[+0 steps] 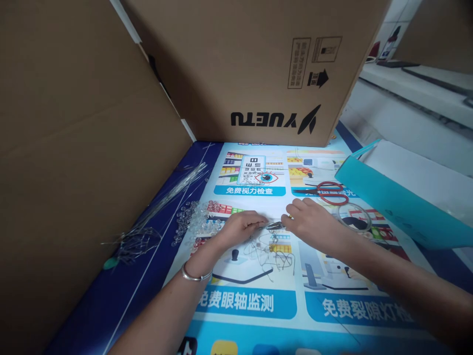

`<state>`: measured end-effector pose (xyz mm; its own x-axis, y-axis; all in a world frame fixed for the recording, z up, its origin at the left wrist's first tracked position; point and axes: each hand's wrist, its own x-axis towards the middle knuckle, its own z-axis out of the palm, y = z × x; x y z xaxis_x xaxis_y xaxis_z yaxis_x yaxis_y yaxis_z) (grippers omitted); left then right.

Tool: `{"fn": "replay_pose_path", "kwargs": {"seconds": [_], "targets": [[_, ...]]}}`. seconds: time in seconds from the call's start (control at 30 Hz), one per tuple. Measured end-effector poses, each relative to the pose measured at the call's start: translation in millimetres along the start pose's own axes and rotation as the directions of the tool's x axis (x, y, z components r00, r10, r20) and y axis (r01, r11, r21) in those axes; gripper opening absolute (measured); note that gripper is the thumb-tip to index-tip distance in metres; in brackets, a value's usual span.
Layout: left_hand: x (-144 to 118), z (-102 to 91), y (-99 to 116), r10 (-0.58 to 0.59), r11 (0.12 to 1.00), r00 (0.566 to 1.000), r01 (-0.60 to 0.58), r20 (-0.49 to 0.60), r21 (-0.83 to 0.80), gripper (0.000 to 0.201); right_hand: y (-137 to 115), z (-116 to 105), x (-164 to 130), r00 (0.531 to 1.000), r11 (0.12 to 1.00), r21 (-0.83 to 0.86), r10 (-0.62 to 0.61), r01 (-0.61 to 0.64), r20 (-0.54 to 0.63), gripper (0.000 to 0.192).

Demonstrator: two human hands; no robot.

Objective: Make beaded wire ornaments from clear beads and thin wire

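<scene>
The 2 big cardboard boxes, one ahead [258, 64] and one on your left [74, 148], wall in the table [121, 296], so keep your elbows in and work over the printed poster [258, 305] in the middle, where the light ground makes fine wire easy to see. The teal bag [391, 202] lies well off to your right, with the red scissors [328, 191] just beyond your right hand and the tape roll [354, 217] just beside it; leave them there, clear of your wrists. On the left, the bundle of long wires [166, 197] and the heap of clear beads [192, 222] sit within easy reach of your left hand [240, 228], which is pinched shut on the near end of a small wire piece [274, 226]. Your right hand [308, 222] grips the other end, fingers curled; I cannot tell whether it also holds a small tool. The piece sits between both hands, just above the poster and a tangle of bent wires [269, 256]. Hold it low and steady, I would judge, and keep your pinches close together so the thin wire bends only where you mean it to.
</scene>
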<state>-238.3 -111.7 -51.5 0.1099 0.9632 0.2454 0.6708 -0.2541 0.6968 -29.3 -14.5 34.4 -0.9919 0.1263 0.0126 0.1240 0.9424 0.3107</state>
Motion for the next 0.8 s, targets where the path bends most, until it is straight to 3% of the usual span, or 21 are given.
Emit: {"fn": "replay_pose_path", "kwargs": {"seconds": [0.53, 0.8], "targets": [[-1, -2.5, 4, -0.016, 0.995, 0.999, 0.013, 0.029, 0.101, 0.024, -20, -11, 12, 0.989, 0.990, -0.084, -0.101, 0.110, 0.108, 0.012], [0, -1.6, 5, 0.002, 0.997, 1.000, -0.002, 0.010, 0.072, 0.025, -13, 11, -7, 0.998, 0.999, -0.021, -0.032, 0.033, 0.045, 0.013]]}}
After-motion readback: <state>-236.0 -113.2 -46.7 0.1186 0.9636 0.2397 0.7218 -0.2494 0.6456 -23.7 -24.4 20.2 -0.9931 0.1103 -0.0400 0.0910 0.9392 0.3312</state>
